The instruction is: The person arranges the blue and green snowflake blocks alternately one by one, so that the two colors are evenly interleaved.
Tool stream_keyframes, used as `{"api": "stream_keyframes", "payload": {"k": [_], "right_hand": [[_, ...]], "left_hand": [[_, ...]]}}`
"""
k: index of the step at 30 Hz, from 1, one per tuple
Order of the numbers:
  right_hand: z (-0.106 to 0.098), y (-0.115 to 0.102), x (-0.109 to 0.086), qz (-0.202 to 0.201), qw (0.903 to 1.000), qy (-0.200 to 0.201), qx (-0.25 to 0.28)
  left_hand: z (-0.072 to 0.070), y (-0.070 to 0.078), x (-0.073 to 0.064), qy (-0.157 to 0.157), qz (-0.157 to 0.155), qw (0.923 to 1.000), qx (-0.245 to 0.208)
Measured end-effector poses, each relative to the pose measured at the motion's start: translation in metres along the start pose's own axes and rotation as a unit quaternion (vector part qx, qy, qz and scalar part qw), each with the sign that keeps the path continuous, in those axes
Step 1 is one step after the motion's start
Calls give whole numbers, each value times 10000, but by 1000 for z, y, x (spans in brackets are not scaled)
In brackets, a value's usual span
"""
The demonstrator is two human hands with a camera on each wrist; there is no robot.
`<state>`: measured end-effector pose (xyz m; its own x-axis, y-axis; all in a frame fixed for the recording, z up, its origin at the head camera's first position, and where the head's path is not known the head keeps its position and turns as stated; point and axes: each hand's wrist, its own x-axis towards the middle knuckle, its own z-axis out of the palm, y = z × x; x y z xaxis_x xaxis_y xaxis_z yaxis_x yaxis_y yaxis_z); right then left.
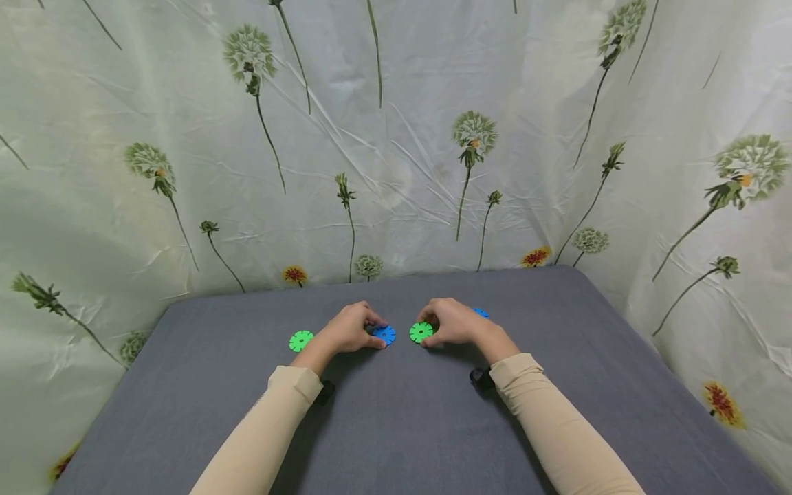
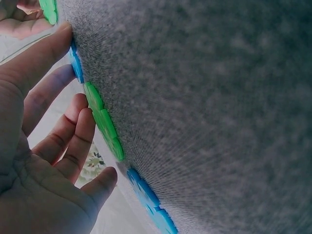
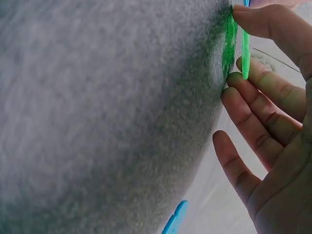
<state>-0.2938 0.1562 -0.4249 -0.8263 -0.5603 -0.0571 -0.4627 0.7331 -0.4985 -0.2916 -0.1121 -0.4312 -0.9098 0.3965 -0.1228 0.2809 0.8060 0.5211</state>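
Observation:
My left hand (image 1: 348, 330) pinches a blue notched plastic disc (image 1: 386, 335) between thumb and index finger. Facing it, a green notched disc (image 1: 421, 333) is held at its edge by the thumb and fingers of my right hand (image 1: 456, 322). The two discs are a short gap apart. In the right wrist view that green disc (image 3: 245, 56) appears edge-on, with a green reflection on the cloth beside it. A second green disc (image 2: 104, 122) lies by the left hand's middle fingers, and another blue disc (image 2: 151, 200) lies near its little finger.
A green disc (image 1: 301, 340) lies on the grey table cloth (image 1: 396, 426) left of my left wrist. Past my right hand a blue disc (image 1: 480, 313) is partly covered. A flower-printed curtain (image 1: 408, 172) hangs behind the table and along its sides.

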Motion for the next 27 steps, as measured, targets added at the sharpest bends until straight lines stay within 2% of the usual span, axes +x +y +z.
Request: {"api": "stream_keyframes", "payload": {"k": [12,27], "right_hand": [[0,-3,1,34,9999,1,-117],[2,-5,4,28,9998,20,-213]], "left_hand": [[0,3,0,-46,-67,10000,-49],[-1,0,1,-68,1,10000,-20]]}}
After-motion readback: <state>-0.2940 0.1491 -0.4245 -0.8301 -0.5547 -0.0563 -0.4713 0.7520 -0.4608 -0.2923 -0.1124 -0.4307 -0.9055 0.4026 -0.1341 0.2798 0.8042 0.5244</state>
